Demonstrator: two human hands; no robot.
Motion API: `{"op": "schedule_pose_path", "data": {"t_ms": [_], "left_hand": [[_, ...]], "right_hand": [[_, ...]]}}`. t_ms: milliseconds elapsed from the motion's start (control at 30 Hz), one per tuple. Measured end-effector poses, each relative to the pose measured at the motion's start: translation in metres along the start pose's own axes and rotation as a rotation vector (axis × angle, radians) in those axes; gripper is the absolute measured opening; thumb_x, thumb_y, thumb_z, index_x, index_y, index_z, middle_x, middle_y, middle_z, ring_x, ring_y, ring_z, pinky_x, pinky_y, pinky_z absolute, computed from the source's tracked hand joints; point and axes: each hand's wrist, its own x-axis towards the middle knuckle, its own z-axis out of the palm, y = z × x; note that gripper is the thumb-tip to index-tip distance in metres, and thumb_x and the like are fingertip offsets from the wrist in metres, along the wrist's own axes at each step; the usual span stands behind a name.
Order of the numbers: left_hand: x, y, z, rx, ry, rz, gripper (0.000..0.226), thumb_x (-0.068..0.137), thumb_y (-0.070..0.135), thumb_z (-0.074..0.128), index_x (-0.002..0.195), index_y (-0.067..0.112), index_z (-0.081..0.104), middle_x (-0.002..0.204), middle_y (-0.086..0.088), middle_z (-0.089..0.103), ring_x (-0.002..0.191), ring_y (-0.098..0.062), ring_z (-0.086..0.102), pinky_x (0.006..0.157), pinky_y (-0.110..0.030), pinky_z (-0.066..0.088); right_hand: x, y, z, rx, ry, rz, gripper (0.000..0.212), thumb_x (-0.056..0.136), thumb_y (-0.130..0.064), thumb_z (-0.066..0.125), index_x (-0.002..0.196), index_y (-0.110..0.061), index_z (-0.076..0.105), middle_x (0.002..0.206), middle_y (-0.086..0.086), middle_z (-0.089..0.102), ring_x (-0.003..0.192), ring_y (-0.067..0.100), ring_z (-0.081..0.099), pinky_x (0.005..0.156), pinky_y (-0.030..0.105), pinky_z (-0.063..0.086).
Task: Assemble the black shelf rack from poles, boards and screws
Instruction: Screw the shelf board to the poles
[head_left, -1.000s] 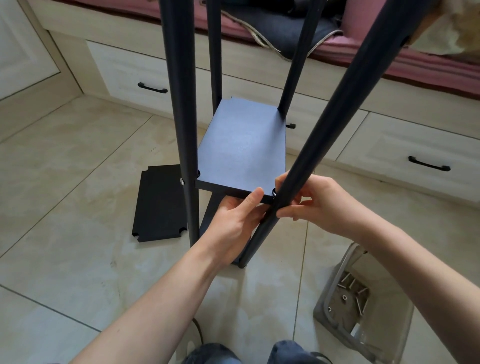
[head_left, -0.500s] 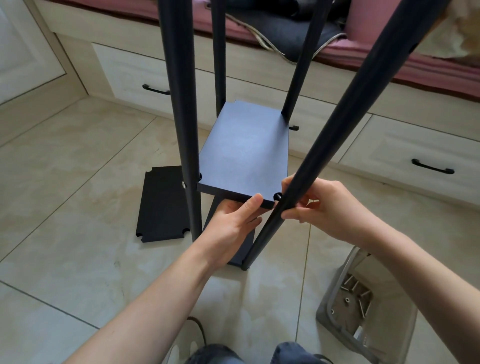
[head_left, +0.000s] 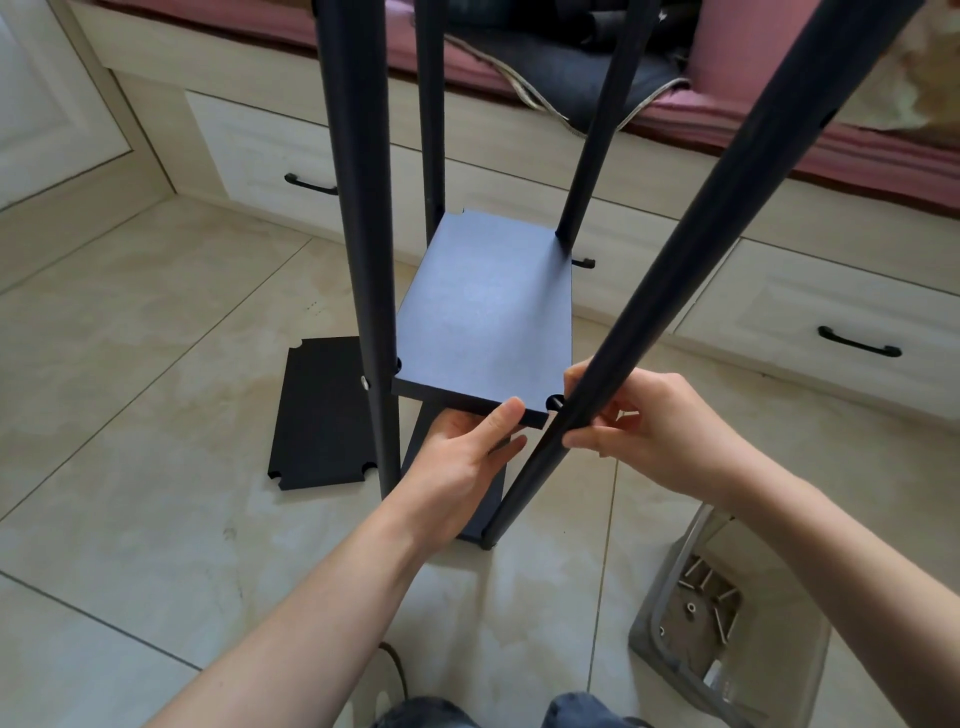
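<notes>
The black rack stands on the tiled floor on several poles. A dark shelf board (head_left: 485, 317) sits level between them at mid height. My left hand (head_left: 462, 462) holds the board's near edge from below, thumb on top. My right hand (head_left: 660, 431) pinches the near right pole (head_left: 670, 270) at the board's corner notch, where a screw head shows. The near left pole (head_left: 363, 218) has a screw at board height. A lower board (head_left: 493, 499) is mostly hidden under my left hand.
A spare black board (head_left: 322, 415) lies flat on the floor left of the rack. A clear plastic box (head_left: 691, 613) with several screws sits at the lower right. Cream drawers (head_left: 810, 322) and a pink-cushioned bench run along the back.
The view has shifted slightly. My hands stay at the board's near right corner, and my right fingers have shifted on the pole at the notch.
</notes>
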Motion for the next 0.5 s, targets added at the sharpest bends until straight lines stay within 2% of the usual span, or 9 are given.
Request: {"op": "schedule_pose_path", "data": {"t_ms": [133, 367, 500], "left_hand": [[0.0009, 0.0005, 0.0009, 0.021, 0.024, 0.04, 0.054, 0.087, 0.036, 0.068, 0.132, 0.006, 0.061, 0.131, -0.008, 0.067, 0.127, -0.024, 0.059, 0.116, -0.047, 0.038], [0.002, 0.0028, 0.0061, -0.081, -0.045, 0.091, 0.046, 0.095, 0.022, 0.057, 0.134, -0.003, 0.056, 0.134, -0.016, 0.064, 0.129, -0.028, 0.058, 0.114, -0.038, 0.042], [0.0041, 0.0026, 0.0092, -0.123, -0.008, 0.104, 0.045, 0.094, 0.021, 0.059, 0.131, -0.005, 0.057, 0.129, -0.021, 0.065, 0.124, -0.032, 0.061, 0.107, -0.036, 0.048]], "right_hand": [[0.0006, 0.001, 0.0008, 0.015, 0.012, -0.011, 0.033, 0.079, -0.012, 0.081, 0.097, -0.031, 0.061, 0.074, 0.009, 0.061, 0.064, 0.016, 0.06, 0.066, 0.034, 0.058], [0.002, 0.0007, 0.0007, 0.036, 0.013, 0.009, 0.034, 0.077, -0.011, 0.081, 0.096, -0.031, 0.06, 0.079, 0.014, 0.064, 0.065, 0.017, 0.063, 0.065, 0.031, 0.059], [0.0047, -0.0001, 0.0028, 0.045, 0.034, 0.006, 0.035, 0.077, -0.011, 0.082, 0.098, -0.03, 0.061, 0.076, 0.014, 0.063, 0.063, 0.017, 0.061, 0.063, 0.029, 0.059]]}}
